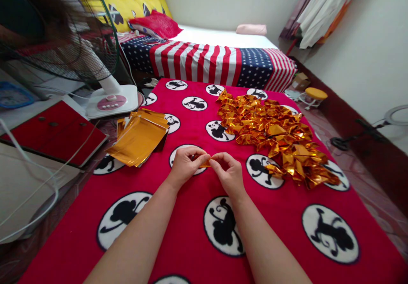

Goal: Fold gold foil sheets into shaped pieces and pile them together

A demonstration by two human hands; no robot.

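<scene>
Over the middle of the red cloth, my left hand (188, 163) and my right hand (227, 170) meet fingertip to fingertip. Between them they pinch a small piece of folded gold foil paper (206, 163), mostly hidden by my fingers. To the left lies a loose stack of flat gold foil sheets (138, 137), its edges uneven. A spread heap of folded gold foil pieces (267, 127) covers the right side of the cloth, shiny and crumpled in shape. One folded piece (274, 170) sits at the heap's near edge, closest to my right hand.
The red cloth (178, 250) bears black figures in white circles. A fan (111, 99) stands at the left beside a red panel (54, 125). Beyond is a bed with a striped, starred cover (197, 61). A yellow stool (315, 94) and a ring-light stand (360, 133) are at right.
</scene>
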